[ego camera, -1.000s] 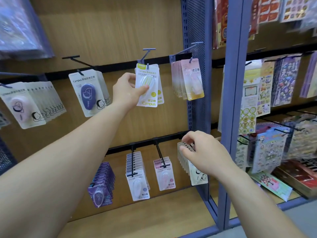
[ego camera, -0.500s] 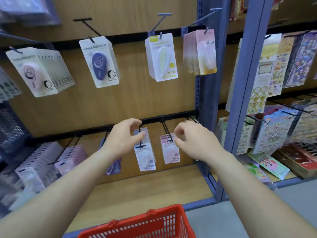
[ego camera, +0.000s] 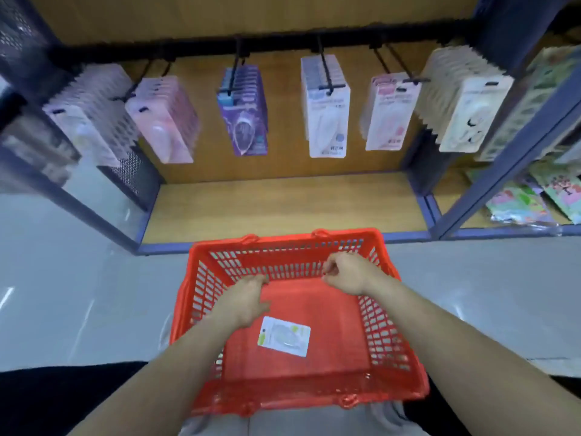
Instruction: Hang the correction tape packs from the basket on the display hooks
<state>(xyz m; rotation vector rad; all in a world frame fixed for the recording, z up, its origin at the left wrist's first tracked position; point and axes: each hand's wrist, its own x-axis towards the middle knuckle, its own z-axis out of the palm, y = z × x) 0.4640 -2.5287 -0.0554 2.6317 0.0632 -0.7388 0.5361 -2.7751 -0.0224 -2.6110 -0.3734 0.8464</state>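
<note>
A red plastic basket (ego camera: 380,313) stands on the floor below me. One white correction tape pack with a yellow-green corner (ego camera: 284,336) lies flat on its bottom. My left hand (ego camera: 243,302) hovers inside the basket just above and left of that pack, fingers loosely bent, holding nothing. My right hand (ego camera: 345,273) hangs over the basket's far right part, fingers loosely curled and empty. Above, a black rail carries display hooks (ego camera: 327,73) with rows of hanging tape packs, among them purple (ego camera: 243,121), white (ego camera: 327,121) and pink (ego camera: 388,118).
A wooden bottom shelf (ego camera: 283,206) runs behind the basket. Blue metal uprights (ego camera: 503,171) frame the bay. Sticker sheets (ego camera: 534,199) fill the right bay, and a perforated panel (ego camera: 132,171) stands at left. Grey floor lies on both sides.
My view has tipped down from the upper hooks to the basket. Both hands have dropped from the shelf rows into the basket; the left let go of the yellow pack on the upper hook.
</note>
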